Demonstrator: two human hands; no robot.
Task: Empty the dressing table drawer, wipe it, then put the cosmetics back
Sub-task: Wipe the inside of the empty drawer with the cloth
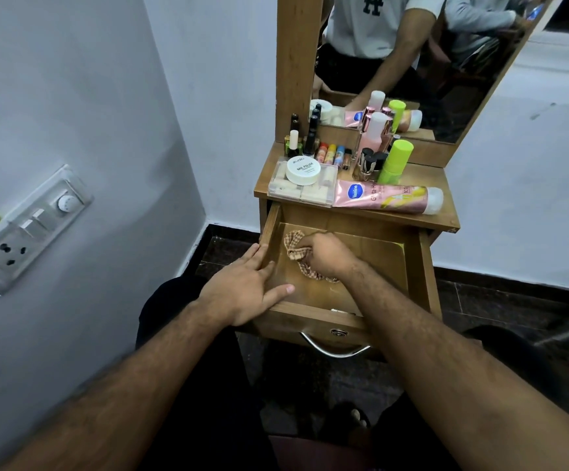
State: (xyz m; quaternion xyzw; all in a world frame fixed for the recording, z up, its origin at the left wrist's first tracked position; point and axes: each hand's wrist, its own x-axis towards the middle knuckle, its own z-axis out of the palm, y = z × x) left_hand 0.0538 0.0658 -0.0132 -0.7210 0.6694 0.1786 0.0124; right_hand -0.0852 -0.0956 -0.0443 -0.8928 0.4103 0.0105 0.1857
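The left hand (pixel 242 294) lies flat with fingers straight and spread, resting on the left front corner of the drawer (pixel 415 266); the fingertips touch the left side wall and the thumb reaches over the front edge into the drawer. The right hand (pixel 327 254) is inside the drawer, fingers curled round a bunched checked cloth (pixel 293 248), pressing it against the drawer floor near the back left corner. Part of the cloth trails out below the wrist.

The drawer stands pulled out from the table (pixel 422 180). Its wooden floor holds only the cloth and the right hand. A curved metal handle (pixel 335 350) and a keyhole sit on the drawer front, below the right forearm.

The cosmetics stand on the table top, behind the drawer. A pink tube (pixel 385 197) lies on its side at the front edge, cap to the right. Just left of it is a clear plastic box (pixel 305 192) with a white round jar (pixel 303 169) on top. Behind these stand nail polish bottles (pixel 301 139), a row of small coloured sticks (pixel 332 154), a pink bottle (pixel 376 130) and a lime green bottle (pixel 397 161).

A mirror (pixel 412 62) rises at the back of the table. A switch panel (pixel 31 226) is fixed to the wall at left.
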